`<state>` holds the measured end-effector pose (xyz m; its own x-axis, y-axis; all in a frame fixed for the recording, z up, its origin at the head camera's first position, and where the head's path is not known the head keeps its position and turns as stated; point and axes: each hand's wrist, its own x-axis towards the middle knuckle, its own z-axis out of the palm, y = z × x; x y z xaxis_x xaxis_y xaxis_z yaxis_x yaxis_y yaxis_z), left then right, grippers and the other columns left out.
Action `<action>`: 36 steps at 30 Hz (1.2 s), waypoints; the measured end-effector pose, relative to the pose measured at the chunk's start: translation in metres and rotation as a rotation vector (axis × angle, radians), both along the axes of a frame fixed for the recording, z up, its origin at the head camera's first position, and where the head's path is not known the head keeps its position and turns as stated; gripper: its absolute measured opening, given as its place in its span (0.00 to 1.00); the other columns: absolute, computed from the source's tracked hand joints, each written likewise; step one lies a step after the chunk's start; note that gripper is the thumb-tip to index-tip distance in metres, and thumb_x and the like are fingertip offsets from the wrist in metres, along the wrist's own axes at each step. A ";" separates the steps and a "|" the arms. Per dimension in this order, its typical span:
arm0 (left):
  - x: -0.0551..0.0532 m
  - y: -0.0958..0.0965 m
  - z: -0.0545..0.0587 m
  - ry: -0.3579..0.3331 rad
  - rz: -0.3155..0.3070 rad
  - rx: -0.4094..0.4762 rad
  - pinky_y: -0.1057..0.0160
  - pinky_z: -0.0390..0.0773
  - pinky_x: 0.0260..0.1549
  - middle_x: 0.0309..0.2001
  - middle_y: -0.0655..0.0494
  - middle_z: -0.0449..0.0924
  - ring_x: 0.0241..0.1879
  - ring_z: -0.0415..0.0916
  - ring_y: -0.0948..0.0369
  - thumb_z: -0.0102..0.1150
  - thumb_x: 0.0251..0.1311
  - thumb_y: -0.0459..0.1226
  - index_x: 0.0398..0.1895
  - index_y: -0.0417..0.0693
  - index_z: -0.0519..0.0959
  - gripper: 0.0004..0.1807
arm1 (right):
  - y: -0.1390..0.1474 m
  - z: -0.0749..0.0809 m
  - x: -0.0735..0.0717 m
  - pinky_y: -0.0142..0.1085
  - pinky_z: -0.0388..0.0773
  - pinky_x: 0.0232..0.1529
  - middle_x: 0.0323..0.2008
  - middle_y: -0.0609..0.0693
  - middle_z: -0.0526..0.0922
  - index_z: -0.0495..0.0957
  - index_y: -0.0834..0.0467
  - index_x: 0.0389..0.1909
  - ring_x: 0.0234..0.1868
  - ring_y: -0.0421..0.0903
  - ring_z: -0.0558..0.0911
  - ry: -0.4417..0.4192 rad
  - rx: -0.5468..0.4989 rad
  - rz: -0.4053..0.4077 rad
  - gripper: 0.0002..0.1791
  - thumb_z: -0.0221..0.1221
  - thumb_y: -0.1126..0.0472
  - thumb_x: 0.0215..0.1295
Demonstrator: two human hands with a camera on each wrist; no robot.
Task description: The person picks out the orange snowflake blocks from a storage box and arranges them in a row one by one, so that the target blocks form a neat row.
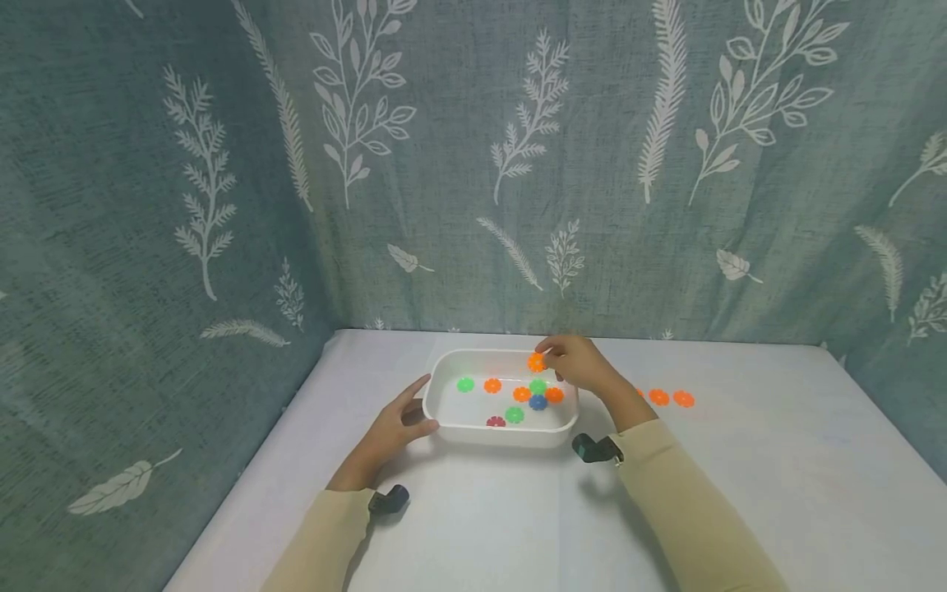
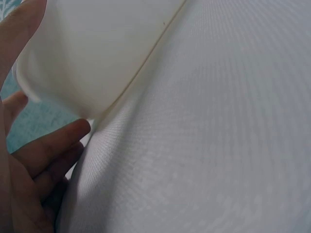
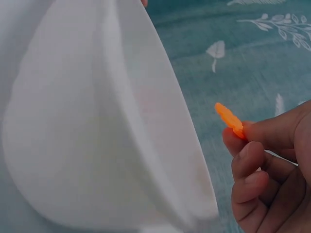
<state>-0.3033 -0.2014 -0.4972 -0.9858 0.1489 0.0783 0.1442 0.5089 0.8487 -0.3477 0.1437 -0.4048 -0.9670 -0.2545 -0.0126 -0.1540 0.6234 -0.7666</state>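
Observation:
A white rectangular tub [image 1: 484, 436] stands on the table with several small notched discs in it. Among these are a green disc [image 1: 465, 384], an orange disc [image 1: 492, 386], a blue disc [image 1: 538, 402] and a red disc [image 1: 496, 421]. My left hand [image 1: 395, 427] holds the tub's left end, thumb at the front corner and fingers spread along the side. Over the tub's far right corner, my right hand [image 1: 580, 362] pinches another orange disc [image 3: 228, 120] between thumb and index finger. In the right wrist view that disc is seen nearly edge-on, above the rim.
Right of the tub, a row of orange discs [image 1: 659, 397] lies on the white tablecloth [image 1: 777, 460], partly hidden by the right forearm. A patterned green curtain [image 1: 459, 164] rises behind the table and along its left side.

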 end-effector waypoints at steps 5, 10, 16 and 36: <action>0.000 -0.001 0.000 0.007 -0.012 0.002 0.28 0.49 0.61 0.59 0.51 0.77 0.65 0.66 0.47 0.73 0.48 0.53 0.73 0.75 0.57 0.49 | 0.016 0.002 0.001 0.38 0.78 0.33 0.47 0.55 0.81 0.78 0.57 0.55 0.35 0.55 0.80 0.004 -0.002 -0.026 0.14 0.54 0.62 0.72; 0.000 -0.002 0.000 -0.003 -0.014 0.011 0.29 0.49 0.61 0.60 0.50 0.76 0.65 0.66 0.47 0.74 0.48 0.52 0.73 0.75 0.57 0.49 | 0.032 -0.001 0.002 0.41 0.81 0.41 0.51 0.57 0.79 0.78 0.57 0.56 0.45 0.57 0.80 -0.001 -0.021 -0.059 0.15 0.53 0.62 0.72; 0.000 -0.002 -0.001 0.006 -0.029 0.021 0.29 0.50 0.61 0.59 0.50 0.77 0.65 0.67 0.48 0.74 0.48 0.52 0.73 0.75 0.58 0.49 | 0.054 -0.007 0.007 0.45 0.80 0.45 0.55 0.60 0.77 0.76 0.58 0.58 0.49 0.59 0.79 -0.029 -0.046 -0.085 0.16 0.50 0.61 0.74; 0.000 -0.003 0.003 0.009 -0.050 0.033 0.30 0.49 0.62 0.60 0.49 0.76 0.65 0.67 0.47 0.74 0.48 0.52 0.73 0.74 0.58 0.49 | 0.122 -0.035 0.014 0.35 0.74 0.28 0.49 0.63 0.78 0.74 0.66 0.58 0.29 0.49 0.75 -0.032 -0.045 -0.204 0.19 0.49 0.63 0.72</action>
